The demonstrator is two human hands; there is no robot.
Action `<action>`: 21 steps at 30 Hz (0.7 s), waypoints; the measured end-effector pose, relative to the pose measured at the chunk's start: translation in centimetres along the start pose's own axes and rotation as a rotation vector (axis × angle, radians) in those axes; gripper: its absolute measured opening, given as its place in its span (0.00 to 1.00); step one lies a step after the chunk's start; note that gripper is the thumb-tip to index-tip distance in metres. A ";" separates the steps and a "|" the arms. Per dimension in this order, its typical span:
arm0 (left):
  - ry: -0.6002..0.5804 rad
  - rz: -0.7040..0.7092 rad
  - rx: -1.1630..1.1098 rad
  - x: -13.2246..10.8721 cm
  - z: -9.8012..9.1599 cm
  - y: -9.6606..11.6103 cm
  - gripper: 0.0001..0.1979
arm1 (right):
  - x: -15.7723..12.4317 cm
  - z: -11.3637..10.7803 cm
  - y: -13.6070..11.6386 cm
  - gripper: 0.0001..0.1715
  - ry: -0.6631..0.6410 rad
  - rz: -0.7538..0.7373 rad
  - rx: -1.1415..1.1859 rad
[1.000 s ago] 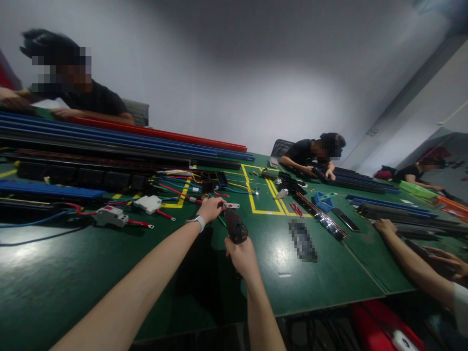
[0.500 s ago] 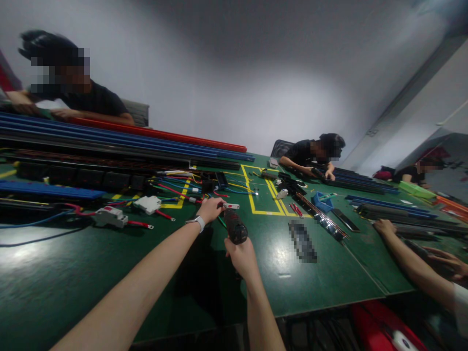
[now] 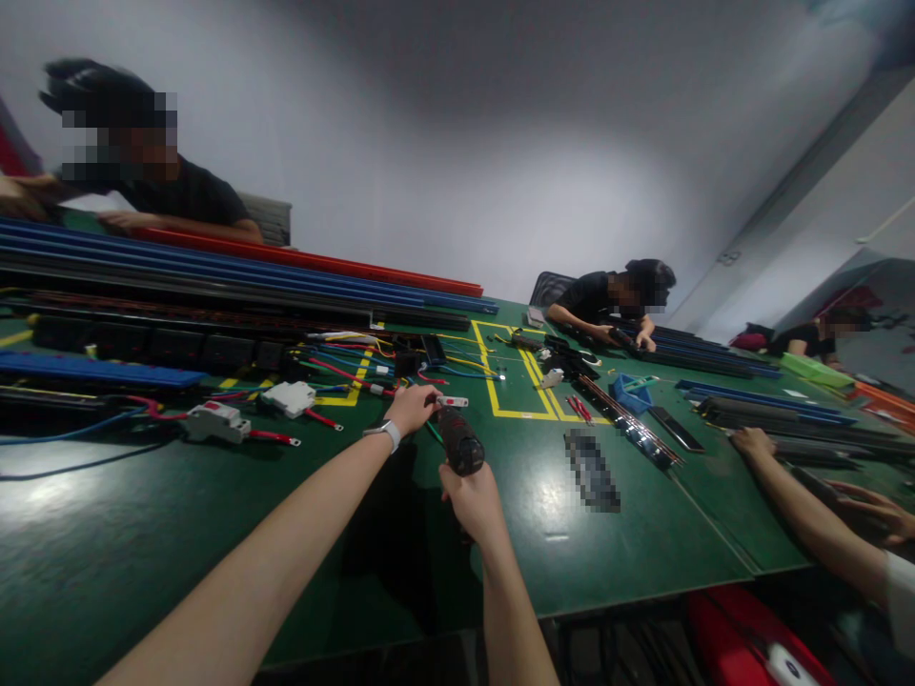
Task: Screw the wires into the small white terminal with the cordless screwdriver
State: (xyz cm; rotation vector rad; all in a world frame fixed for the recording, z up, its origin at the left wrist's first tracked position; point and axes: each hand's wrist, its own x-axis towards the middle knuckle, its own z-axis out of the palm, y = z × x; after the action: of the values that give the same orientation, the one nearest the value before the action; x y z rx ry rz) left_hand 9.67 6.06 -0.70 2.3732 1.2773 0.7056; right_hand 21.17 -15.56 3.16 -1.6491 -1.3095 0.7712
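The right hand [image 3: 472, 503] is wrapped tight around the grip of a driver [image 3: 459, 444], nose aimed far. The left hand [image 3: 413, 408] pinches a small white part [image 3: 453, 402] at its tip on the green table [image 3: 143, 534]. The driver looks stiff and weighty, best held by its handle; the part seems light and apt to slip.

Your right hand [image 3: 473, 502] grips a dark, stubby electric screwdriver [image 3: 459, 444], its body tilted away from you with the nose pointing down toward the green bench [image 3: 143, 534]. Your left hand [image 3: 413, 408] pinches a small white part with a red mark [image 3: 453, 402], lying flat just beyond the tool's nose.
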 end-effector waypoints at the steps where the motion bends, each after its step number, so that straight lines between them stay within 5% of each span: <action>1: 0.001 0.001 -0.003 0.0 0.0 0.0 0.13 | 0.0 0.0 0.0 0.09 0.002 -0.001 -0.001; 21: 0.017 0.011 -0.004 0.0 0.0 0.0 0.13 | 0.1 0.0 0.3 0.10 -0.007 -0.024 -0.021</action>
State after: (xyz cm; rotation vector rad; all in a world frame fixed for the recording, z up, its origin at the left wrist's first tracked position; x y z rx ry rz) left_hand 9.65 6.05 -0.68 2.3781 1.2697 0.7319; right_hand 21.33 -15.50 2.90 -1.6455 -1.3442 0.7513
